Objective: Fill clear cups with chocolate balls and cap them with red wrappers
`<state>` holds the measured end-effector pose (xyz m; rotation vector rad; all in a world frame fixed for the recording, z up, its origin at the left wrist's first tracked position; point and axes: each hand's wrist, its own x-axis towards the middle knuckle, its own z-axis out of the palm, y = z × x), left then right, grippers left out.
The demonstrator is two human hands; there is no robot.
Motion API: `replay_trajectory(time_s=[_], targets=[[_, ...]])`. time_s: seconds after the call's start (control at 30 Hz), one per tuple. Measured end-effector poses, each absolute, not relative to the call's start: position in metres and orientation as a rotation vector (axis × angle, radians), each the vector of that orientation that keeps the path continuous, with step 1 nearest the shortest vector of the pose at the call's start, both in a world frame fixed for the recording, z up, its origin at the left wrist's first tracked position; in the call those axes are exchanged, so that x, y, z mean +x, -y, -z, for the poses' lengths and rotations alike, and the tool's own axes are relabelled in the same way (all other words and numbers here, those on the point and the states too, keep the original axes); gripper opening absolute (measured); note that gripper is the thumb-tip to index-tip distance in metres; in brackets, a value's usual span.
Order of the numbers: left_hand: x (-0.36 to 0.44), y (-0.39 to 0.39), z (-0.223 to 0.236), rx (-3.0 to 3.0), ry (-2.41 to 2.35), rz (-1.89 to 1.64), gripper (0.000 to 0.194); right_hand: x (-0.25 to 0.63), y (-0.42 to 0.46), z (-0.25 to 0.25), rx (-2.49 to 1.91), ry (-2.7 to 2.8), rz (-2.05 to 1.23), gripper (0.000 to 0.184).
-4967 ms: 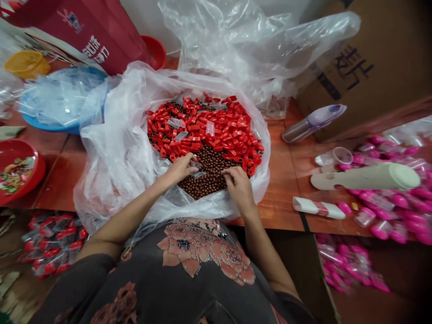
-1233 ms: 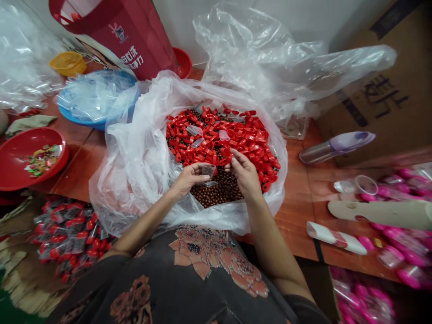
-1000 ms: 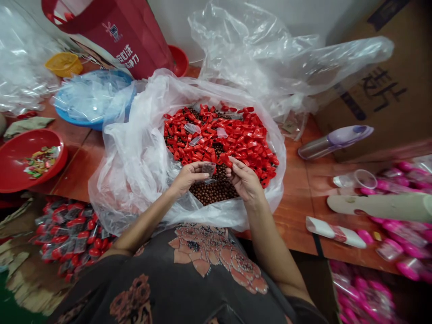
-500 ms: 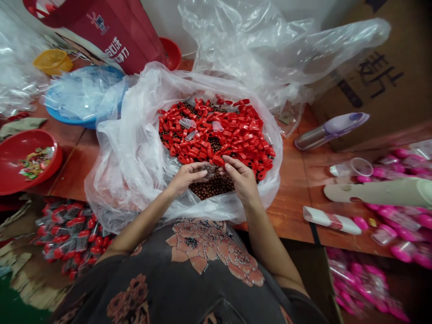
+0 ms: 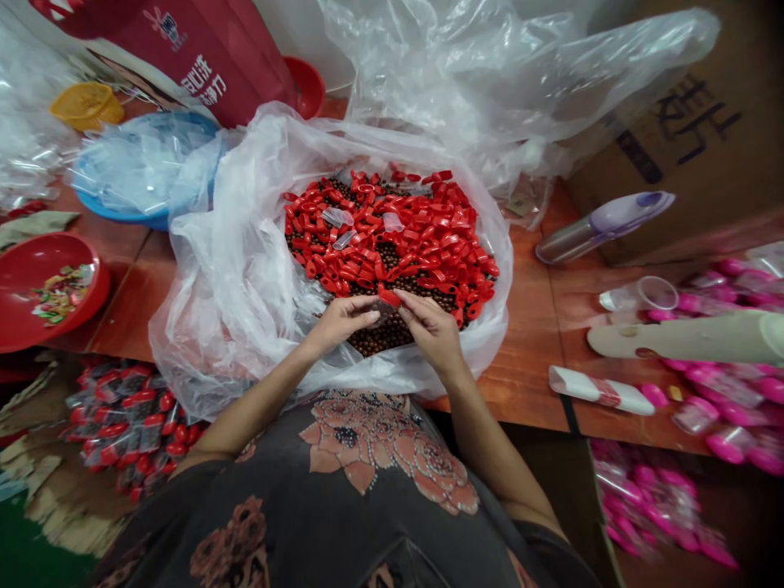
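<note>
My left hand (image 5: pixel 344 323) is closed on a small clear plastic container (image 5: pixel 380 312), whose outline is faint against the beads. Between the fingers of my right hand (image 5: pixel 432 331) is a red plastic cap (image 5: pixel 388 295), held at the container's upper end; whether it is seated there I cannot tell. Both hands are over a white plastic bag (image 5: pixel 226 269) spread open on the table. Inside it lie brown beads (image 5: pixel 383 341) with a heap of red caps (image 5: pixel 429 229) on top. A few clear pieces (image 5: pixel 336 217) rest among the caps.
Left stand a blue basin (image 5: pixel 147 216) of clear plastic pieces and a red bowl (image 5: pixel 24 269). Filled red-capped containers (image 5: pixel 131 425) sit low at left. Right are a purple-handled tool (image 5: pixel 603 227), a clear cup (image 5: pixel 655 294), pink-capped containers (image 5: pixel 735 408) and a carton (image 5: pixel 692 180).
My right hand has brought the red cap from the heap's near edge to the clear container in my left hand. More beads show where caps lay in front of the heap.
</note>
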<state>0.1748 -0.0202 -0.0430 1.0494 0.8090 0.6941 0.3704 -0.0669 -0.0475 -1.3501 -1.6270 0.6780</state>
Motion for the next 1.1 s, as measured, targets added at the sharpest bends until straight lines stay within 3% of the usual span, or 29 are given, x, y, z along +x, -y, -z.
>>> replay_trajectory(time_s=[0.3,0.47,1.1], targets=[[0.175,0.024,0.048,1.167,-0.889,-0.710,0.034,0.382,0.070,0.060,-1.287,1.923,-0.441,0.043],[0.175,0.031,0.052,1.256,-0.914,-0.689,0.043,0.389,0.076,0.060,-1.202,1.999,-0.364,0.047],[0.180,0.037,0.054,1.646,-0.944,-0.644,0.052,0.375,0.081,0.071,-1.265,1.831,-0.506,0.038]])
